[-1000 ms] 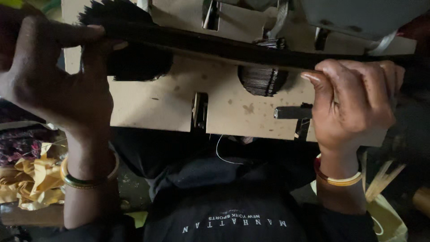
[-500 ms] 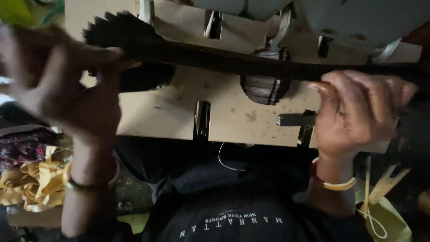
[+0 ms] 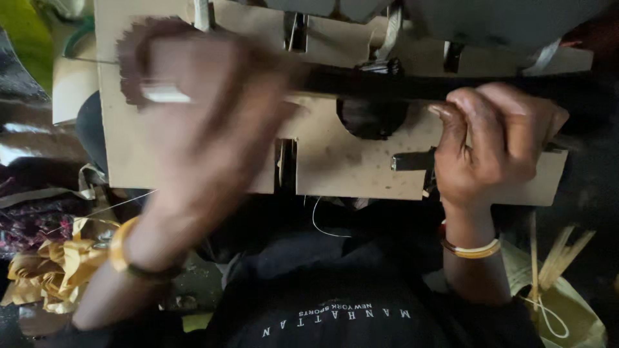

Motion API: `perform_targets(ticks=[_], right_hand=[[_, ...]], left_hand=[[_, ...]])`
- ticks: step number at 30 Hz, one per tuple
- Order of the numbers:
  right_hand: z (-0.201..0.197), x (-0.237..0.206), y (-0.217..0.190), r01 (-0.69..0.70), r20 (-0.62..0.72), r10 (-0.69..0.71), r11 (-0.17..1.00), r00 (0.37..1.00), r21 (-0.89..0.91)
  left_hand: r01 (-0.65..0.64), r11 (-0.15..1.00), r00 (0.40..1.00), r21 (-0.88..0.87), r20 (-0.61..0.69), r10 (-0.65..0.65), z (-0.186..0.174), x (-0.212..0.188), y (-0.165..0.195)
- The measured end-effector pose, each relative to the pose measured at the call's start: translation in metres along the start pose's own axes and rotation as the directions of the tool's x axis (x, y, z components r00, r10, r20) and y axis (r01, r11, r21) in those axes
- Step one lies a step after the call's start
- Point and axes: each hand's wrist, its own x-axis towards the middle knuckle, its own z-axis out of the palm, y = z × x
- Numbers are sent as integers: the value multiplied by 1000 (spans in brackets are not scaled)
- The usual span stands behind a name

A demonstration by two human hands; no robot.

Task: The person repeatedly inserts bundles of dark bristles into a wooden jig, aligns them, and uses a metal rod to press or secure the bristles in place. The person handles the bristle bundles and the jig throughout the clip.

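Left hand is a blur, raised with fingers spread loose; right hand is curled tight, knuckles up, wrist straight.

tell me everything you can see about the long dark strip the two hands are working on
The long dark strip is a thin, near-black band lying level across the upper part of a tan slotted board. Its material cannot be told. It passes over a round hole filled with dark bundled fibres. The right hand pinches it from below near its right end; the left hand, blurred, covers its left part, where a dark frayed tuft shows.
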Motion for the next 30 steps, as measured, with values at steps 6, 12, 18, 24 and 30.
perform_targets(ticks=[6, 12, 18, 24, 30], right_hand=[[8, 0, 6, -61, -13, 61, 997, 998, 55], [-1, 1, 5, -100, 71, 91, 987, 993, 129], [-35, -9, -11, 14, 62, -21, 995, 998, 101], [-63, -51, -4, -60, 485, 43, 998, 874, 18], [-56, -57, 24, -125, 611, 23, 984, 792, 125]], left_hand=[[-139, 954, 989, -264, -94, 118, 57, 34, 41], [-113, 942, 992, -317, -96, 87, 56, 35, 45], [-154, 925, 981, -346, -166, 101, 44, 32, 47], [-135, 979, 990, -151, 12, 139, 41, 30, 57], [-158, 987, 980, 26, 130, 154, 41, 56, 83]])
